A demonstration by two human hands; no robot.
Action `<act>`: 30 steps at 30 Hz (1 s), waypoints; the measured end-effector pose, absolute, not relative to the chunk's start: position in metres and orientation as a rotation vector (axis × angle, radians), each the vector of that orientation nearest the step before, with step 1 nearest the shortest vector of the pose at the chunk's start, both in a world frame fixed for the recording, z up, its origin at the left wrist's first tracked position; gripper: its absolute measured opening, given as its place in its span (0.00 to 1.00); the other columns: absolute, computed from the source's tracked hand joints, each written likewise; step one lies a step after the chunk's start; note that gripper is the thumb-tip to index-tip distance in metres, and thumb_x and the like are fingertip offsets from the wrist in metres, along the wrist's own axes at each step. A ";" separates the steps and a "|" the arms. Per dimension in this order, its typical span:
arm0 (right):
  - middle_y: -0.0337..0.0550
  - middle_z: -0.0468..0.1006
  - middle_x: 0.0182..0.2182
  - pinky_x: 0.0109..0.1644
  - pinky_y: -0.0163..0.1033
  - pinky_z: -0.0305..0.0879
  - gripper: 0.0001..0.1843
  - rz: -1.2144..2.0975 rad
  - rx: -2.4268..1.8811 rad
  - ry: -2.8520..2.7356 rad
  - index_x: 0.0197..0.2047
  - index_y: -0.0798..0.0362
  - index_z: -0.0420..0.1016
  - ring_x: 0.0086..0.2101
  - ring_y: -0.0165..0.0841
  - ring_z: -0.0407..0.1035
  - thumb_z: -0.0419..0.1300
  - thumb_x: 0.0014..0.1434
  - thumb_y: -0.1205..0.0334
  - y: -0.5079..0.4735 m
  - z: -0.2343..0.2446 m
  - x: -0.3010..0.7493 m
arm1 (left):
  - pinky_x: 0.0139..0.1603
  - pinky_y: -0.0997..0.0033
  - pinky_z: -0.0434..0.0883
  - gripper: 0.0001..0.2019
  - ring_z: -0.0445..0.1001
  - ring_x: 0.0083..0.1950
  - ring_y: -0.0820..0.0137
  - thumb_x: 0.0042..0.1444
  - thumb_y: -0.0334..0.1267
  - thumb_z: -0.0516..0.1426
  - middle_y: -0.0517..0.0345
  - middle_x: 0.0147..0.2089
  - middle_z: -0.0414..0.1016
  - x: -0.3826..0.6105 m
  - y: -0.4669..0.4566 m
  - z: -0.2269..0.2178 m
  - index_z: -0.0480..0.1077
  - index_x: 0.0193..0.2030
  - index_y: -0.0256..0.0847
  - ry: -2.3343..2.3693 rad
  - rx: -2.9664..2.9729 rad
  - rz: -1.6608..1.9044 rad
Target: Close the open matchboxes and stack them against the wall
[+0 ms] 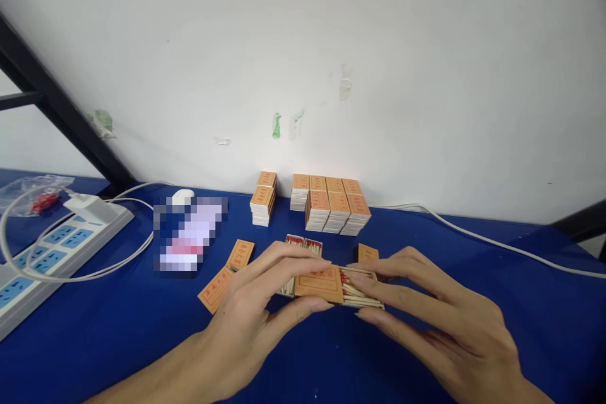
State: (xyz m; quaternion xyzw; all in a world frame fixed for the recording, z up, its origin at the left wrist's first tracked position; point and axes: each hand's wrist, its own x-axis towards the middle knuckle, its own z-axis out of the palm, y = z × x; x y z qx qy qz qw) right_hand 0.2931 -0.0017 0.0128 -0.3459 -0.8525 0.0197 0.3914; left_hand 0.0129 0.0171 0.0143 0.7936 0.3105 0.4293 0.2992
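Note:
My left hand [255,309] grips the orange sleeve of a matchbox [320,284] between thumb and fingers. My right hand [426,309] pinches the matchbox's inner tray [362,293], which sticks out to the right with matches showing. Both hands hover just above the blue table [118,328]. Behind the held box lie open trays of red-tipped matches [303,245]. Loose orange matchboxes lie flat to the left [240,254] and lower left [216,290], and one lies behind my right fingers [368,253].
Stacks of matchboxes [331,205] and a smaller stack [264,199] stand against the white wall. A white power strip [52,246] with cables lies at the left. A blurred patch [189,233] and a plastic bag with red bits [40,199] are left of centre.

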 end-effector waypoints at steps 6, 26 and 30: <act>0.45 0.84 0.52 0.52 0.44 0.79 0.15 0.000 -0.876 -2.171 0.61 0.48 0.83 0.45 0.34 0.76 0.67 0.74 0.69 -0.002 0.013 0.293 | 0.72 0.78 0.72 0.19 0.79 0.66 0.74 0.72 0.32 0.68 0.59 0.64 0.81 0.011 0.019 0.009 0.77 0.67 0.49 0.754 2.140 1.186; 0.49 0.87 0.46 0.44 0.39 0.80 0.10 -0.239 -0.821 -2.213 0.56 0.55 0.84 0.39 0.34 0.77 0.66 0.74 0.69 -0.002 0.021 0.289 | 0.68 0.76 0.76 0.18 0.82 0.61 0.71 0.68 0.31 0.71 0.56 0.60 0.84 0.016 0.019 0.012 0.81 0.62 0.45 0.711 2.033 1.247; 0.49 0.88 0.45 0.42 0.38 0.81 0.10 -0.238 -0.826 -2.207 0.56 0.54 0.84 0.37 0.32 0.77 0.65 0.76 0.68 -0.004 0.025 0.286 | 0.66 0.73 0.77 0.19 0.82 0.61 0.69 0.67 0.31 0.72 0.57 0.59 0.84 0.015 0.019 0.011 0.80 0.63 0.47 0.694 2.015 1.240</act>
